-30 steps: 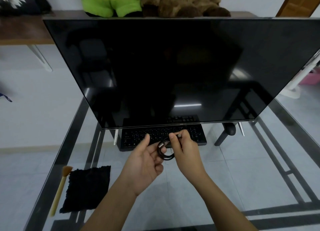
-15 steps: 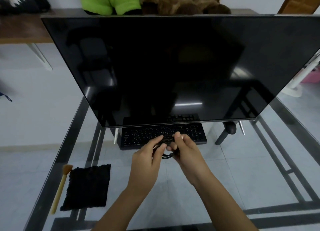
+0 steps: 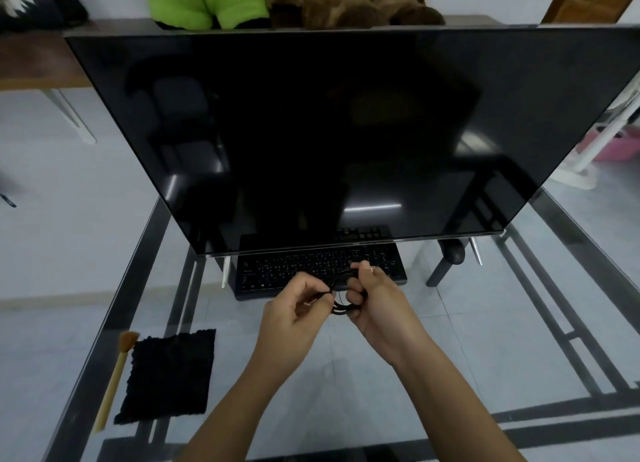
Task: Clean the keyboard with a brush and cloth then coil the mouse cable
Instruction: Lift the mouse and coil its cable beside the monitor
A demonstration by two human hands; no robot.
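Both hands moved closer; left hand (image 3: 298,309) and right hand (image 3: 377,302) pinch the coiled, maybe looped twice, mouse cable (image 3: 341,297) above the keyboard (image 3: 277,271).

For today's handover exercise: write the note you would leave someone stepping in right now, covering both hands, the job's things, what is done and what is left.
Left hand: pinching one side of the coiled black cable.
Right hand: gripping the other side of the coil, above the glass table.
Keyboard: under the monitor's lower edge.
Brush and black cloth: set down at near left, touched by neither hand, so cleaning seems finished.
Mouse: far right, beneath the monitor.
Left: finish the coil and set it down.
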